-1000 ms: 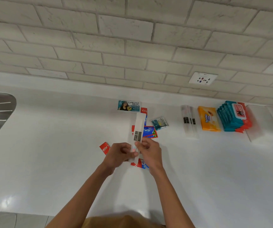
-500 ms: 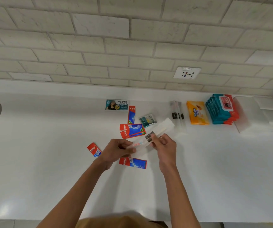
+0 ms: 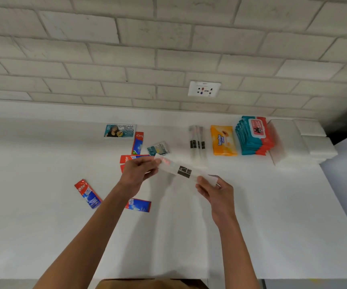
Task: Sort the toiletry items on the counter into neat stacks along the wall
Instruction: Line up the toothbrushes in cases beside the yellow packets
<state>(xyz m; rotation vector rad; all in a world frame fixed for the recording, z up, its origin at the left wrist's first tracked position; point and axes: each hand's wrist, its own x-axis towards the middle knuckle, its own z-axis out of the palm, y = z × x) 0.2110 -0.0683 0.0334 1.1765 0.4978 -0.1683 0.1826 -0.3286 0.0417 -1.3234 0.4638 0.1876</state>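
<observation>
Hands share one clear wrapped packet [image 3: 184,172], held in the air above the white tabletop [image 3: 251,215] and slanting down from left to right. The left hand [image 3: 138,172] pinches its upper end and the right hand [image 3: 216,191] pinches its lower end, fingers [image 3: 202,180] curled round the wrap.

Four red toothpaste sachets [image 3: 88,193] lie scattered on the tabletop, one partly hidden behind the left hand. One shampoo sachet [image 3: 120,131] and one small teal sachet [image 3: 158,148] lie nearer the brick wall [image 3: 126,49]. Along the wall stand three clear packets [image 3: 197,142] side by side, one orange wipes pack [image 3: 223,140], and a stack of teal wipes packs [image 3: 254,135] whose number cannot be told surely.
</observation>
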